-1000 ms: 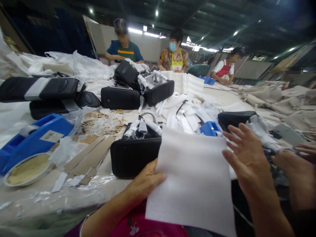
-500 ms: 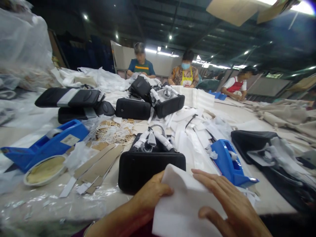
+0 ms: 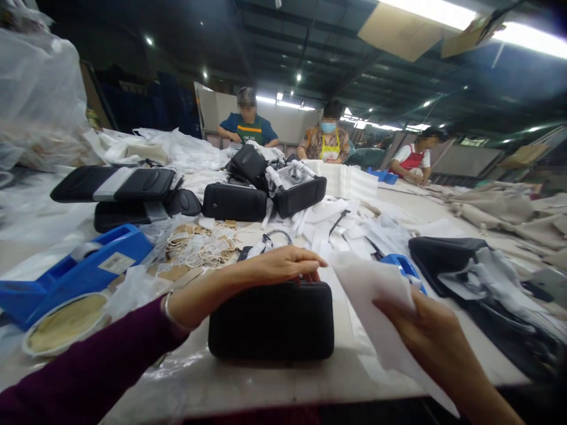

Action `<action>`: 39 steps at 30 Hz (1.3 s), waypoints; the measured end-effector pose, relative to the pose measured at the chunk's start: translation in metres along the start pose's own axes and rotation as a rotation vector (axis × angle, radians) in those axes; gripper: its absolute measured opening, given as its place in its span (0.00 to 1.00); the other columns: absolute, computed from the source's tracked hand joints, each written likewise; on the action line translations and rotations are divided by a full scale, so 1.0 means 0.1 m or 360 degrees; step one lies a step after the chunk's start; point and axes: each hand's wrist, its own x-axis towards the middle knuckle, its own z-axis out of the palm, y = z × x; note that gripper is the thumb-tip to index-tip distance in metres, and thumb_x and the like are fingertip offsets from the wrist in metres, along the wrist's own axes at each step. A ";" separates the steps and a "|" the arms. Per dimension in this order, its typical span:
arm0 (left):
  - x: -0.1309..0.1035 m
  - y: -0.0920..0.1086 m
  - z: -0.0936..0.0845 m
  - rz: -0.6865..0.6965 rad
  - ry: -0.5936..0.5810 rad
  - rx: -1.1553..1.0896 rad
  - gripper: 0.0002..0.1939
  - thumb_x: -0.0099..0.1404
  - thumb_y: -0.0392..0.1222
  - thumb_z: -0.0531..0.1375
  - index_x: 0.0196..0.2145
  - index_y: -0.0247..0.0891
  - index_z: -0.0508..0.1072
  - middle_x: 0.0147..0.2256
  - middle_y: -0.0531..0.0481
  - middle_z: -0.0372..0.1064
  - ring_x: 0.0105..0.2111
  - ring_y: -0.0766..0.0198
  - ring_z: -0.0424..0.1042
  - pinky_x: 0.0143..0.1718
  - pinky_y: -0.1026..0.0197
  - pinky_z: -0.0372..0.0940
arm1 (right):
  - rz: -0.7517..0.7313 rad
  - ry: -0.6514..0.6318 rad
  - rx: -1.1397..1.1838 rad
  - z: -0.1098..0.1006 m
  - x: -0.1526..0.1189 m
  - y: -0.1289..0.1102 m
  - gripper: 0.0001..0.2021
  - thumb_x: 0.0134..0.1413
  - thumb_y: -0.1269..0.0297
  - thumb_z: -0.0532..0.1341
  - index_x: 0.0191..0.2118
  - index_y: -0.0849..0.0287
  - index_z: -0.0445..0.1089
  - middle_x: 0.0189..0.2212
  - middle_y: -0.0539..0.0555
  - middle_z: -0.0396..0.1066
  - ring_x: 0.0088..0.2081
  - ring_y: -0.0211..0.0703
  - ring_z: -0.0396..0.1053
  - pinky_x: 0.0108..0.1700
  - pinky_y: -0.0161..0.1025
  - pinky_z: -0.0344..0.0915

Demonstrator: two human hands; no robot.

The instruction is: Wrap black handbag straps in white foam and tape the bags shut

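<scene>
A black handbag (image 3: 271, 324) stands upright on the table in front of me. My left hand (image 3: 287, 265) reaches over its top edge, fingers stretched out and some bent down behind the edge. The hand covers most of the bag's handle, so I cannot tell whether it touches it. To the right of the bag, my right hand (image 3: 411, 319) pinches a thin white sheet (image 3: 376, 289), thumb on the near face. The sheet hangs tilted, partly hiding a blue tape dispenser (image 3: 405, 271) behind it.
Another blue tape dispenser (image 3: 110, 260) and a round dish (image 3: 66, 324) are at the left. Strings with tags (image 3: 201, 242) lie behind. Black bags (image 3: 234, 202) are piled farther back, and a dark bag (image 3: 447, 260) lies right. Several co-workers (image 3: 328, 139) work across the table.
The white sheet, earlier between both hands in front of the handbag, has moved right in my right hand. My left hand has let go of it and risen to the bag's top.
</scene>
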 end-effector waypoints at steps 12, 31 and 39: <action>0.68 -0.84 -0.32 0.0404 -0.0240 0.1912 0.26 0.56 0.29 0.57 0.52 0.45 0.65 0.43 0.43 0.62 0.42 0.53 0.62 0.41 0.56 0.56 | 0.0531 -0.0648 0.0705 0.42 0.92 0.45 0.21 0.50 0.59 0.61 0.52 0.56 0.66 0.36 0.52 0.74 0.35 0.48 0.73 0.36 0.40 0.69; 0.47 -0.88 -0.34 0.0566 0.0395 0.1866 0.21 0.54 0.29 0.56 0.46 0.42 0.68 0.49 0.42 0.54 0.42 0.55 0.60 0.43 0.54 0.57 | 0.1023 -0.1172 0.0978 0.74 1.35 0.81 0.23 0.35 0.65 0.67 0.43 0.59 0.69 0.30 0.52 0.75 0.29 0.47 0.72 0.32 0.40 0.70; 0.43 -0.99 -0.35 0.0595 0.0512 0.1753 0.20 0.55 0.28 0.54 0.45 0.41 0.68 0.51 0.42 0.51 0.45 0.53 0.61 0.44 0.53 0.58 | 0.1034 -0.1357 0.0848 0.73 1.38 0.67 0.24 0.35 0.65 0.69 0.44 0.58 0.68 0.38 0.54 0.75 0.33 0.48 0.74 0.33 0.39 0.72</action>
